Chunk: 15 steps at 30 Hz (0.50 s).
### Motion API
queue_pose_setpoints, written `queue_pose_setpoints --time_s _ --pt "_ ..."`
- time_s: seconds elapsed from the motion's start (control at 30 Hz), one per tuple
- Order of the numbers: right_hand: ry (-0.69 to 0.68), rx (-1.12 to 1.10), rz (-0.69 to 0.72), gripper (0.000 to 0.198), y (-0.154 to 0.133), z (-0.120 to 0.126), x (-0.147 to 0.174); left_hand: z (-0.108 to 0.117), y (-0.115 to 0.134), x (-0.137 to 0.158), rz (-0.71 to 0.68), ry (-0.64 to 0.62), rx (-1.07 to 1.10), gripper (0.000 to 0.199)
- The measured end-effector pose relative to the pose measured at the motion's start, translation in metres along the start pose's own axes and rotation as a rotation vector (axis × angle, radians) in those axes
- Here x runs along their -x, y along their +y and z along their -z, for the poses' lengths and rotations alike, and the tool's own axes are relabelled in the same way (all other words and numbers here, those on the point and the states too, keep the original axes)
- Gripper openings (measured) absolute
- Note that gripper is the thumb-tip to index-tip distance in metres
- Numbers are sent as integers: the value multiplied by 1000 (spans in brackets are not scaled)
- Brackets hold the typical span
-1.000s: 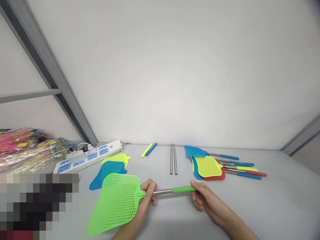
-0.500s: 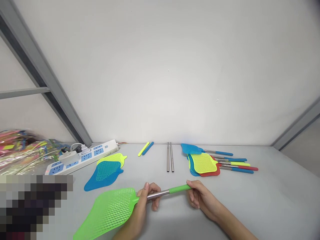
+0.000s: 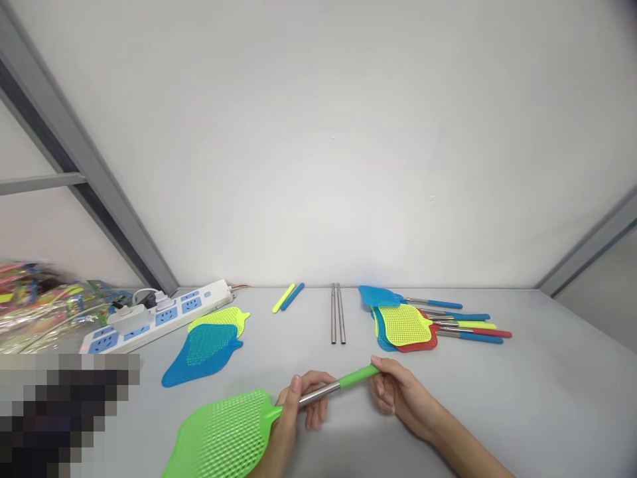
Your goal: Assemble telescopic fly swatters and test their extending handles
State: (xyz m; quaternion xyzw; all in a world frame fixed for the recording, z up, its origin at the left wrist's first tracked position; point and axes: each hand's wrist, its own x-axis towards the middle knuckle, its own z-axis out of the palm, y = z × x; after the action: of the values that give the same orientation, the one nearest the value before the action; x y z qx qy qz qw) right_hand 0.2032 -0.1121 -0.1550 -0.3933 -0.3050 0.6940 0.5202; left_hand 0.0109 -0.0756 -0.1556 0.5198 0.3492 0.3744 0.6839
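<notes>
A green fly swatter [image 3: 229,431] with a steel shaft and a green grip is held across the front of the table. My left hand [image 3: 298,405] is closed around the shaft, just beside the perforated head. At the other end, my right hand [image 3: 395,385] pinches the tip of the green grip. Behind my hands lie two steel tubes [image 3: 337,315], side by side. A yellow grip [image 3: 284,299] and a blue grip [image 3: 292,297] rest further left. Loose on the left are a blue swatter head [image 3: 199,358] and, partly under it, a yellow one [image 3: 239,320].
Several whole fly swatters [image 3: 405,325] in blue, yellow and red lie piled at the right. A white power strip [image 3: 164,318] with plugs runs along the left, near bagged colourful items [image 3: 44,299]. A white wall [image 3: 333,166] closes the back of the table.
My left hand has moved slightly right and down, bringing the swatter's head with it, so the shaft tilts more. My right hand stays at the grip's end.
</notes>
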Motion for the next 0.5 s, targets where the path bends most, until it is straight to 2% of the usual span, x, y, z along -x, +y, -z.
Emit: queue_pose_setpoints --time_s 0.17,0.3,0.5 --pt "-8 -23 14 38 1 2 -3 5 2 -7 90 -20 75 63" --pt "-7 -28 18 36 3 1 -4 11 4 -12 91 -37 182 60" --pt "-20 -3 18 36 5 1 -3 7 6 -9 -30 172 292 45"
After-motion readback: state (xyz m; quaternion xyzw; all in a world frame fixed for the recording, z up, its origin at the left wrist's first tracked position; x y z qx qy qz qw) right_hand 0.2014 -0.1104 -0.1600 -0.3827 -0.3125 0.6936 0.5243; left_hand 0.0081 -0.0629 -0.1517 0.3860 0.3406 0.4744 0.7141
